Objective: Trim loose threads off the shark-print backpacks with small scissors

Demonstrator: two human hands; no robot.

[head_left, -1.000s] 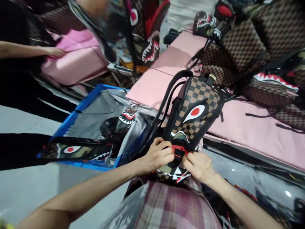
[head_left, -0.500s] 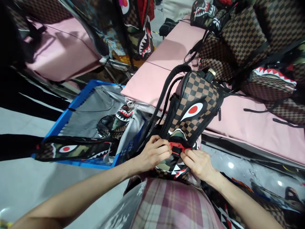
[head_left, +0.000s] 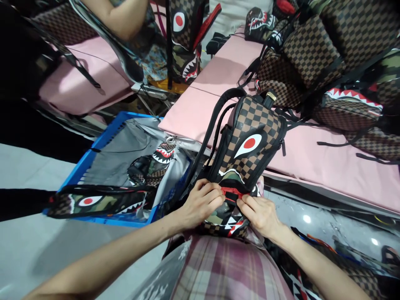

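A brown checkered backpack [head_left: 254,137] with a shark eye and toothed mouth stands on my lap, leaning on the pink table's edge. My left hand [head_left: 200,203] is closed on its lower front at the left of a red edge [head_left: 231,192]. My right hand [head_left: 260,214] pinches the same red edge from the right. Black straps [head_left: 215,121] loop up the bag's left side.
A blue crate [head_left: 93,152] at the left holds grey plastic and shark-print pieces; a long shark-print strip [head_left: 96,202] lies over its front rim. Several checkered backpacks [head_left: 315,50] are piled on the pink table [head_left: 328,166]. Another person's arm [head_left: 118,16] shows at the top left.
My hands have stayed pinched on the bag's red edge with only slight shifts. The view has swung; another person's arm now shows at the top left.
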